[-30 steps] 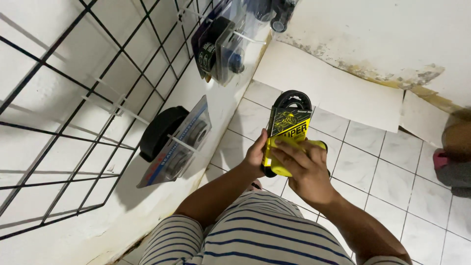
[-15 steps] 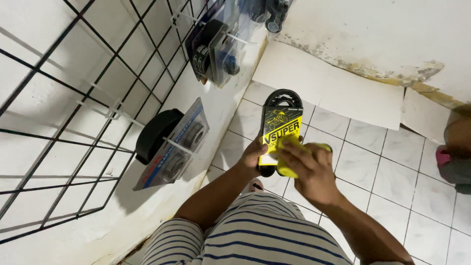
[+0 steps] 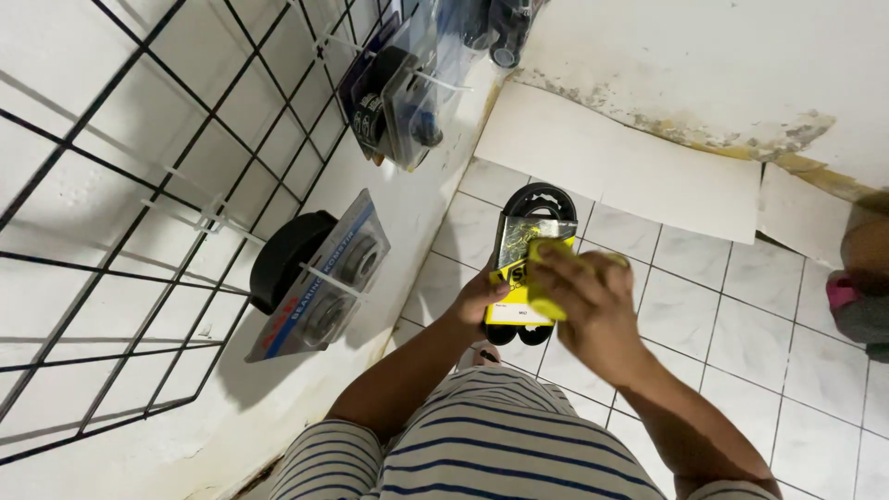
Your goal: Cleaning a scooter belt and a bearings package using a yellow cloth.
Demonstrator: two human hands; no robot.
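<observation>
tiled floor (image 3: pixel 741 315) | left hand (image 3: pixel 477 301) grips belt pack (image 3: pixel 530 243) | right hand (image 3: pixel 593 301) presses yellow cloth (image 3: pixel 540 294)

A white tiled floor (image 3: pixel 741 324) with dark grout lines runs up to a white wall (image 3: pixel 704 56) whose paint is peeling and stained brown along its base. Flat cardboard sheets (image 3: pixel 630 167) lie on the tiles against that wall. On the left, a black wire grid panel (image 3: pixel 120 231) hangs against another white wall, carrying blister-packed parts (image 3: pixel 324 278) on hooks.
</observation>
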